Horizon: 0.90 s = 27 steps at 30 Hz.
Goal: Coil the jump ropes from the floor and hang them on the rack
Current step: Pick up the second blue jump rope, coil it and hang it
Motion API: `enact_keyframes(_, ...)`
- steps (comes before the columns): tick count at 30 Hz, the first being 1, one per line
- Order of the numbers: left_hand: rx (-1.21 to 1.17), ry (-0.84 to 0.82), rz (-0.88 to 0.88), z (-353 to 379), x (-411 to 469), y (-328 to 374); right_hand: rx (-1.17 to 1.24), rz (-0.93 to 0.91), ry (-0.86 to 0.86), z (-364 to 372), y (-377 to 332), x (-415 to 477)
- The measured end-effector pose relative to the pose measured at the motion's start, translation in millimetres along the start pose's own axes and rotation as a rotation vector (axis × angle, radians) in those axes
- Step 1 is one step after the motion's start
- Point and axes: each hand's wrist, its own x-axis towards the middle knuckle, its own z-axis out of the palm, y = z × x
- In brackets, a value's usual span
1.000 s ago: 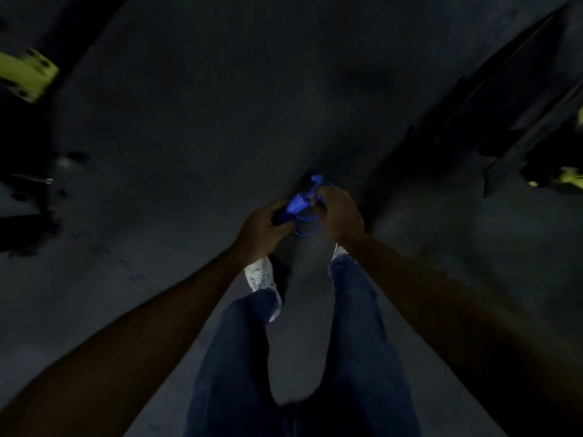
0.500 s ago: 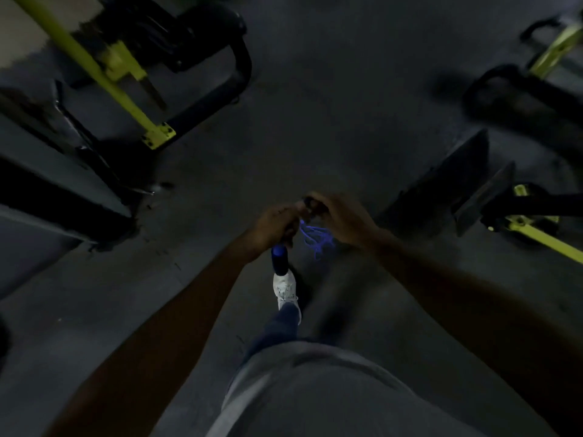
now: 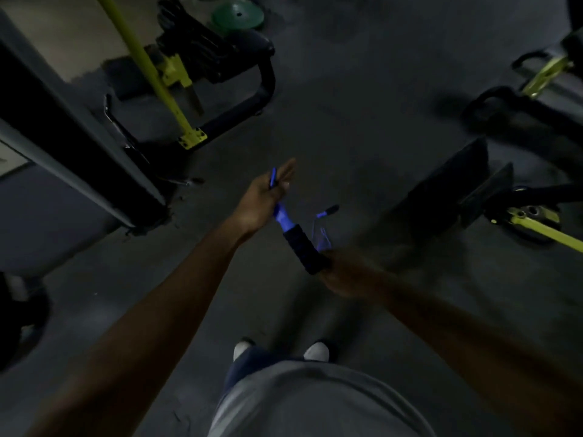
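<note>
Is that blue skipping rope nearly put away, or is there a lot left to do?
Done: the blue jump rope is off the floor. In hand: the left hand holds one handle's blue end, fingers partly spread, while the right hand carries thin loops of cord and the second handle, so coiling looks unfinished. Left: hanging it up. No rack with hooks is clearly visible among the dim gym equipment.

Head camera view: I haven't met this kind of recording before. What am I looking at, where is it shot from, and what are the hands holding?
There is no robot: a camera on a person's head looks down at their arms, shirt and shoes. The scene is a dim gym floor with black and yellow exercise machines at the sides. The left hand grips a blue jump rope at its handle, whose dark foam grip points toward the right hand. The right hand, blurred, seems to hold thin blue cord loops and a second handle. No hanging rack is clearly visible.
</note>
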Motion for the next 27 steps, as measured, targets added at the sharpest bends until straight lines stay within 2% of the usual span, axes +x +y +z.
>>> enact_keyframes(2,0.235,-0.139,0.041,-18,-21,-5,-0.004,-0.063,0.071,-15,-15,-3)
enact_keyframes(4,0.314,-0.232,0.018,-27,-45,-6,0.013,-0.111,0.168,-41,-34,-3)
enact_keyframes(6,0.216,-0.231,-0.033,-29,-67,-9,0.084,-0.157,0.265,-67,-56,0)
enact_keyframes(10,-0.026,-0.173,-0.098,-43,-93,-2,0.013,-0.192,0.387,-106,-80,24)
enact_keyframes(11,-0.083,-0.182,-0.092,-46,-96,3,0.07,-0.189,0.426,-109,-82,34)
enact_keyframes(13,-0.208,-0.209,-0.079,-52,-99,14,0.356,-0.162,0.441,-99,-91,51)
enact_keyframes(15,-0.368,-0.259,-0.113,-56,-96,18,0.651,-0.079,0.361,-71,-101,59)
enact_keyframes(16,-0.422,-0.273,-0.136,-59,-95,19,0.713,-0.037,0.309,-55,-105,59)
enact_keyframes(19,-0.459,-0.214,-0.155,-66,-89,4,0.548,0.018,0.216,-17,-114,52)
enact_keyframes(22,-0.226,-0.101,-0.091,-71,-88,-10,0.199,-0.011,0.074,15,-121,39)
enact_keyframes(24,-0.109,-0.107,-0.063,-72,-91,-18,0.006,-0.033,-0.005,21,-129,23)
enact_keyframes(27,-0.05,-0.212,-0.129,-64,-100,-27,0.045,-0.137,0.157,-15,-132,7)
